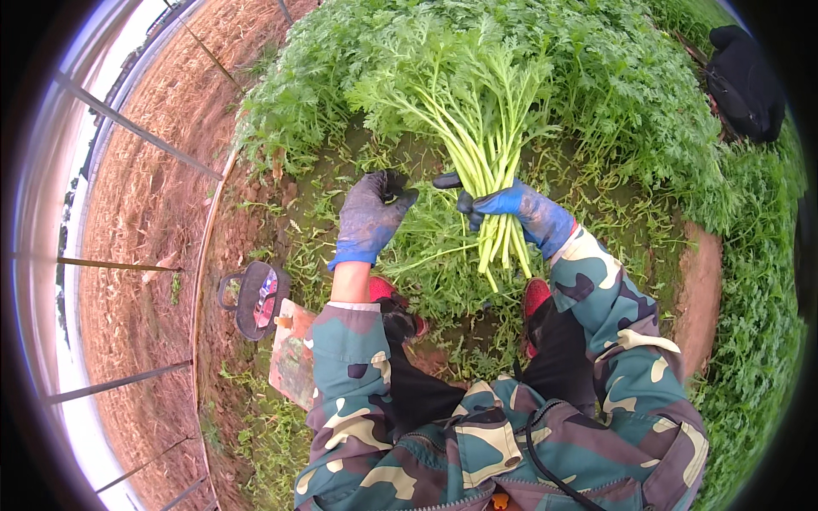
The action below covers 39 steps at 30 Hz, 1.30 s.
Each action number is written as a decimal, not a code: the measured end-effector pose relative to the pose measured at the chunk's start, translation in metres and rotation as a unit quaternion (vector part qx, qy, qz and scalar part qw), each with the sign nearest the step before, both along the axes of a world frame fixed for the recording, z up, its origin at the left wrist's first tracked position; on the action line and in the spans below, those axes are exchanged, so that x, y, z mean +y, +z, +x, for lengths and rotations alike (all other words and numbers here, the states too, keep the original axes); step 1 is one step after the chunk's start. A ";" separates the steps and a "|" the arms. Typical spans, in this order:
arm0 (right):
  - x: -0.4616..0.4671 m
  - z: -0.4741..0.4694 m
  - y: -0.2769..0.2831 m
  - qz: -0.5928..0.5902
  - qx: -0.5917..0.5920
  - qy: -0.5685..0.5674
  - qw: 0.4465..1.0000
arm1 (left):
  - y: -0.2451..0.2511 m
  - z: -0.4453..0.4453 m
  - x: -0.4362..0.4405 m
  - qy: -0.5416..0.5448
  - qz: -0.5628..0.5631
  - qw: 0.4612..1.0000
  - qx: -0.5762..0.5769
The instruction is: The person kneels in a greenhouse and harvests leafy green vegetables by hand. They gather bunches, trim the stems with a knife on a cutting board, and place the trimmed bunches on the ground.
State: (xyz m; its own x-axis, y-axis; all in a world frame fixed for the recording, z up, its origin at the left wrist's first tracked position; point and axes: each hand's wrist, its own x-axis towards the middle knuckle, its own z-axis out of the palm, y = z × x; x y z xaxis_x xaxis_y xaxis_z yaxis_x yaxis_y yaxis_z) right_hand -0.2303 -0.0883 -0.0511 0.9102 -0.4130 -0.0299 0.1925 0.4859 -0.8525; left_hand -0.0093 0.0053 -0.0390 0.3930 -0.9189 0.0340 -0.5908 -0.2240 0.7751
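My right hand (527, 211), in a blue and dark-coated work glove, grips a bunch of leafy green stems (489, 160) resembling garland chrysanthemum. The leafy tops fan away from me, and the pale stem ends stick out below the fist. To the left of the bunch, apart from it, my left hand (374, 214) has its fingers curled and the thumb held off from them. Nothing shows in it, though the palm side is partly hidden. Beneath both hands, a pile of loose greens (434, 255) lies on the soil between my red shoes (535, 306).
Dense standing greens (613, 83) grow ahead and to the right. A dark handled basket (246, 313) with colourful packaging inside sits at left, near a worn flat board (291, 364). A black bag or garment (744, 89) lies far right. Metal poles (140, 131) line the left side.
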 end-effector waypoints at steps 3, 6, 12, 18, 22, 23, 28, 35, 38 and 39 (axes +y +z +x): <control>0.001 -0.003 0.001 0.025 -0.023 -0.002 0.999 | -0.004 -0.006 -0.003 -0.018 -0.029 0.999 -0.028; 0.008 0.000 0.001 0.042 0.014 0.005 0.999 | 0.002 -0.018 -0.014 -0.096 -0.004 0.968 0.232; 0.022 0.002 -0.004 0.137 0.009 0.203 0.969 | 0.005 -0.060 -0.019 -0.189 0.103 0.665 0.715; 0.026 0.004 -0.003 0.166 -0.022 0.185 0.968 | 0.005 -0.038 -0.015 -0.204 0.094 0.766 0.602; 0.026 0.003 0.000 0.154 -0.026 0.090 0.984 | 0.013 -0.032 -0.009 -0.133 0.020 0.849 0.511; 0.027 0.001 0.001 0.139 -0.012 0.059 0.989 | 0.014 -0.033 -0.008 -0.112 0.024 0.866 0.487; 0.015 -0.005 -0.001 0.104 0.005 0.047 0.993 | 0.023 -0.026 -0.002 -0.067 0.089 0.947 0.300; 0.007 -0.011 -0.002 0.088 0.015 -0.030 0.996 | 0.022 -0.003 0.003 -0.117 0.056 0.918 0.374; 0.006 -0.010 0.001 0.069 0.015 -0.049 0.996 | 0.020 -0.002 0.004 -0.162 0.141 0.941 0.260; 0.007 -0.008 0.002 0.063 0.019 -0.058 0.996 | 0.018 -0.007 0.005 -0.180 0.169 0.951 -0.185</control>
